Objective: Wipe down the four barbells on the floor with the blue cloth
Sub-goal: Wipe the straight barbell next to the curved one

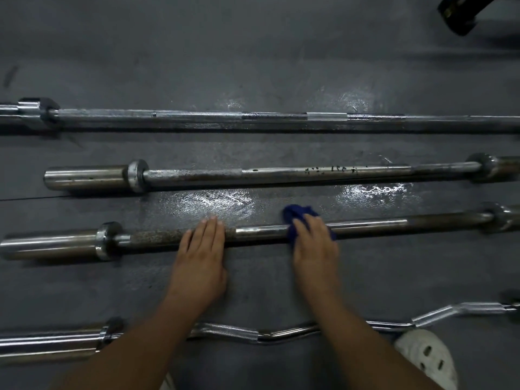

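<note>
Several barbells lie side by side across the dark floor. The farthest is a long bar (197, 117); behind the hands lies a shorter bar (281, 173). My left hand (201, 254) rests flat, fingers straight, on the rusty left part of the third bar (394, 223). My right hand (315, 249) presses the blue cloth (295, 218) onto that same bar near its middle, fingers curved over the cloth. A curled bar (253, 334) lies nearest me, partly hidden by my forearms.
Wet shiny patches (225, 201) mark the floor between the second and third bars. A white perforated shoe (427, 358) shows at bottom right. A dark piece of equipment (461, 12) sits at the top right corner.
</note>
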A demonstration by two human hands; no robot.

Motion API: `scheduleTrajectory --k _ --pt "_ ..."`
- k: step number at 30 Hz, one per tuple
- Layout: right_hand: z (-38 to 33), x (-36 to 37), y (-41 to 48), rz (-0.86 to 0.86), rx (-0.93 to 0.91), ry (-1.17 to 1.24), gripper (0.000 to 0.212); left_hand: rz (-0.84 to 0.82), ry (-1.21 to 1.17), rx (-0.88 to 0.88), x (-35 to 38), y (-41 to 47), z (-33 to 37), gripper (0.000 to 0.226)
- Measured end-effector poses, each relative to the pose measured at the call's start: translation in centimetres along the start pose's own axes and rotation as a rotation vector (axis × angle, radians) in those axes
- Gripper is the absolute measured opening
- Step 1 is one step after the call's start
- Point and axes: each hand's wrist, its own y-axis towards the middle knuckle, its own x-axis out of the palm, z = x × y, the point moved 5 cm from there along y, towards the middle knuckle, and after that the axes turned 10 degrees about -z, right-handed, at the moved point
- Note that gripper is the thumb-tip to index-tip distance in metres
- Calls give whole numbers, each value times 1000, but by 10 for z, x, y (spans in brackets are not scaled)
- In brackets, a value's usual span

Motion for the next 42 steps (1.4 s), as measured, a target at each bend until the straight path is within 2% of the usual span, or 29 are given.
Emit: scheduleTrajectory --k 2,3,4,6,8,9,10,12,13,14,15,17,19,20,22,24,26,28,29,31,33,34,35,38,39,40,42 --pt "7 -2 2 60 168 57 39 -6 4 -7 0 0 0 95" --pt "-9 0 5 56 180 94 39 -1 0 -10 0 0 0 96" --pt "-34 5 5 15 115 116 42 3 -3 -12 1 1 0 97" --pt "-87 20 -6 -148 -210 90 55 -6 -4 -9 1 1 1 97" --pt "-96 26 -15 -223 -444 38 60 -4 -6 -8 1 1 0 96" --pt "-81 23 -12 -190 -439 23 59 -7 -1 -5 1 1 0 97" --pt "-60 16 -8 -142 -339 29 58 -9 6 0 0 1 0 98" --pt "-20 0 -2 -66 0 88 62 -3 9 2 -1 0 0 97" --pt "-13 -4 0 -54 117 129 64 -6 8 -4 -1 0 0 96" --pt "-19 -6 2 -59 151 176 60 -11 6 -8 -1 0 0 96" --pt "-36 -9 5 -57 88 234 52 -12 2 -11 0 0 1 96" --pt "-82 -11 7 -87 -164 328 38 -2 -3 -13 1 1 2 98" --pt "-116 -6 6 -181 -323 308 44 20 -20 -12 2 1 0 98" --pt "-121 -5 7 -200 -334 259 49 32 -25 -12 2 1 -1 97" --pt "-109 -2 7 -196 -316 139 57 24 -6 -12 2 2 -1 97" --pt "-67 -1 5 -138 -233 94 61 10 3 -12 0 2 0 99" --pt "-12 -10 7 -45 -2 140 61 7 1 -19 0 1 0 98" --pt "2 -10 7 -28 224 216 55 6 3 -22 1 1 0 98" --pt "-12 -11 9 -29 214 242 51 3 7 -21 1 1 0 98" --pt "-62 -1 4 -111 -76 217 48 -1 8 -21 0 1 1 99" --pt "-85 10 -6 -174 -383 93 52 -1 6 -27 -1 1 1 98" --pt "-76 9 -4 -162 -418 64 55 0 3 -26 -1 0 1 97" --pt "-57 6 1 -134 -330 82 56 4 2 -23 -1 1 1 97" --pt "-15 -3 1 -66 183 210 60 10 6 -25 -1 0 0 97" --pt "-24 -4 -1 -66 223 215 61 4 6 -26 -1 0 1 98" --pt "-41 -4 -2 -82 167 215 62 1 4 -26 -1 0 1 99" --pt "-82 4 -5 -160 -110 203 59 -1 2 -28 -2 0 2 98"
